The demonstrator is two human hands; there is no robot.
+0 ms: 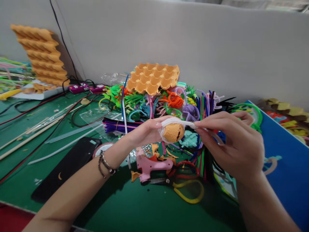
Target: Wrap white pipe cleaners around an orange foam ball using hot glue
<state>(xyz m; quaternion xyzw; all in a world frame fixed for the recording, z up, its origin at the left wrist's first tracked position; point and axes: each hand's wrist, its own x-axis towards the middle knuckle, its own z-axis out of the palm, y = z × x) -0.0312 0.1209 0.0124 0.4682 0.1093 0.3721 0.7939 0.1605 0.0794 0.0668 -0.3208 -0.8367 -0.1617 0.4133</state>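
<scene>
My left hand (151,130) is closed on a small round orange piece (173,132) that has dark marks on its front. A white fuzzy pipe cleaner (187,122) is wrapped round the piece's edge. Its free stretch runs right into a pinch of my right hand (231,141), between thumb and forefinger. Below the hands lie a pink glue gun (154,165) and scissors (188,190) with red and yellow handles. Orange carton scraps (155,149) are scattered beside them.
An orange egg tray (154,77) rests on a heap of coloured pipe cleaners (175,100). Another egg tray (42,53) leans against the wall. A black phone-like slab (66,169), wooden sticks (36,137) and cables are at the left. A blue board (285,180) lies at the right.
</scene>
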